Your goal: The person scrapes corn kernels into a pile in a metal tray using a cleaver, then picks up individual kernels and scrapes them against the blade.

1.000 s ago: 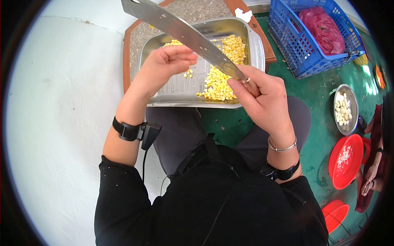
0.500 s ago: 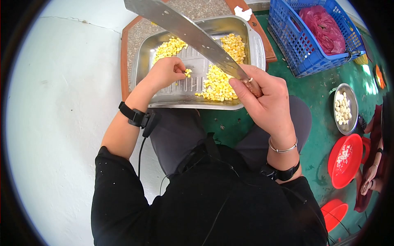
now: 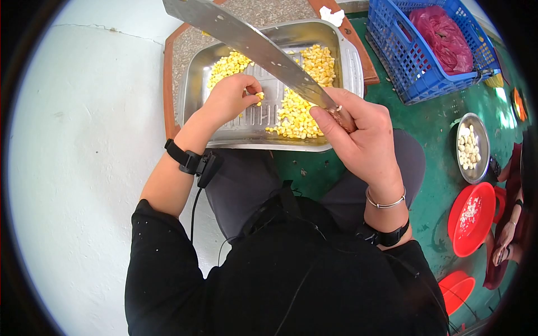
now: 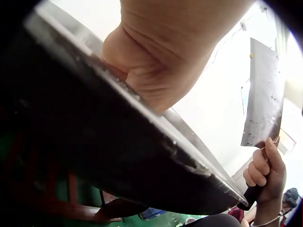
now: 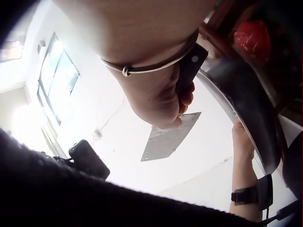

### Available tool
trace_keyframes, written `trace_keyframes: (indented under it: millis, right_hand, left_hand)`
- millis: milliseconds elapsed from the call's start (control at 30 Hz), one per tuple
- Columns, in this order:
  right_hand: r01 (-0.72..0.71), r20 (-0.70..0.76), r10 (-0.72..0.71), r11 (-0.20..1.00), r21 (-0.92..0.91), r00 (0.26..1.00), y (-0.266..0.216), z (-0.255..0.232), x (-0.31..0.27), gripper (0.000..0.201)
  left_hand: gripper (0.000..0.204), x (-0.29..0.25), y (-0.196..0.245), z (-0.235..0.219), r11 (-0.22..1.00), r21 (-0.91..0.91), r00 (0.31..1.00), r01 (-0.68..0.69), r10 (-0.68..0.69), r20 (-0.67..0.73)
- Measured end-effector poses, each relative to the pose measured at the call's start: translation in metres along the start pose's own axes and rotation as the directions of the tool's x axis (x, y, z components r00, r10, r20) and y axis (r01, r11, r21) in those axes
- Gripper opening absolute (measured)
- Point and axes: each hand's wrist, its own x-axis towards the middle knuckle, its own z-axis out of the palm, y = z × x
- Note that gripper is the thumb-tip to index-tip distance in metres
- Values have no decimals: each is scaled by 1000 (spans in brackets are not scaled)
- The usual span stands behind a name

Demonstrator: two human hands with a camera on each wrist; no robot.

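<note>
In the head view, my right hand (image 3: pixel 364 129) grips a cleaver (image 3: pixel 252 47) by its handle, the broad blade slanting up and left above a metal tray (image 3: pixel 352 67). Bits of food cling to the blade. My left hand (image 3: pixel 228 98) is inside the tray at its left side, thumb and fingertips pinching a few corn kernels (image 3: pixel 260 96). Yellow corn (image 3: pixel 297 117) lies in heaps at the right of the tray, with another heap (image 3: pixel 228 65) at the back left. In the left wrist view the tray's rim hides my left fingers.
Beneath the tray is a stone-topped table (image 3: pixel 185 50) with a wooden edge. To the right stand a blue basket (image 3: pixel 400 61) holding a pink bag, a metal bowl (image 3: pixel 481 175) of pale round pieces and red basins (image 3: pixel 479 241). Another person's hand (image 3: pixel 506 238) shows at far right.
My left hand has come down from beside the blade into the tray and now pinches corn kernels, shifting slightly right lately. My right hand and the cleaver have barely moved.
</note>
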Motion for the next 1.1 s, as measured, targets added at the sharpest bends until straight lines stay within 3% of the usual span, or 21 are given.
trace_keyframes:
  millis: [267,467,567,633,667,733,867,933,1100]
  right_hand:
    - [26,-17,-27,1000,-16,1000,2,2,1,21]
    - [9,-8,-9,1000,3,1000,2,2,1,21]
    - [-6,-6,6,1000,-3,1000,2,1,0,21]
    - [0,-13,0,1000,-12,1000,3,1,0,22]
    - [0,-14,-1,1000,-13,1000,2,1,0,22]
    - [-21,-1,21,1000,-8,1000,2,1,0,22]
    - [27,-31,-27,1000,-10,999,4,3,1,22]
    - [-23,-2,23,1000,1,1000,3,2,1,22]
    - [-1,9,1,1000,2,1000,2,3,0,23]
  left_hand:
    - [12,1,-2,4,998,44,999,-38,39,-1]
    - [13,0,3,8,999,-22,999,-36,36,16]
    - [19,0,6,7,987,-159,998,39,-30,59]
    - [20,0,7,7,855,-509,994,99,-62,90]
    - [20,-1,8,4,855,-509,994,98,-61,90]
    - [22,-7,30,-10,567,-800,979,198,-160,129]
    - [19,-16,41,-24,425,-894,982,139,-175,70]
    - [20,-20,43,-28,337,-937,994,93,-80,70]
    - [23,-26,46,-29,315,-949,999,14,-53,-3]
